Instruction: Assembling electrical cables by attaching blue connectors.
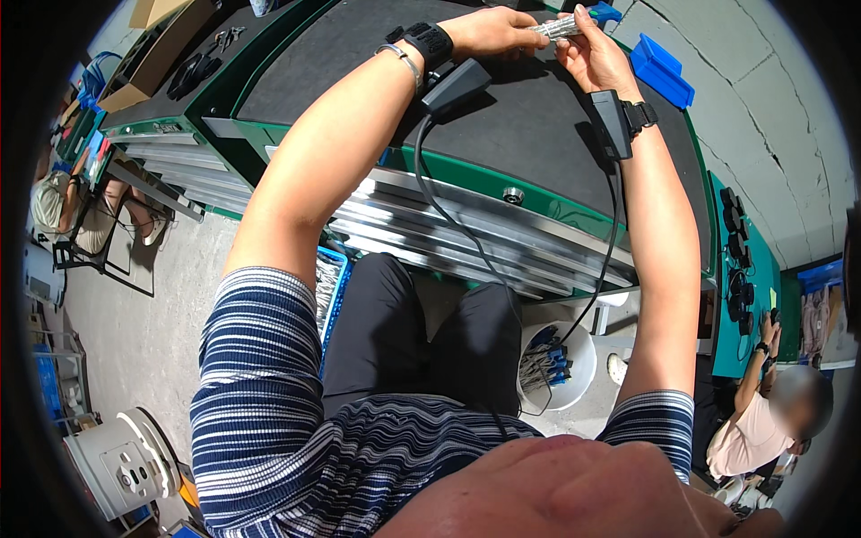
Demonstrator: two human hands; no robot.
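Note:
Near the far edge of the dark bench mat, a silvery bundle [558, 30] with a blue-green end [606, 13] is held between my two hands. Its exact kind is too small to make out. My right hand [594, 61] closes thumb and fingers round it close to the blue-green end. At the other end, the fingers of my left hand [493, 32] are pressed together on it, fingertips partly hidden. Each wrist wears a black strap with a dark box, and cables run down from them.
A blue bin [662, 72] stands at the bench's right edge. Below are a white bucket [585, 368] of blue-ended pieces and a blue basket [335, 309] of silvery pieces. A cardboard box [126, 97] is at far left. Another person [758, 430] works at the right.

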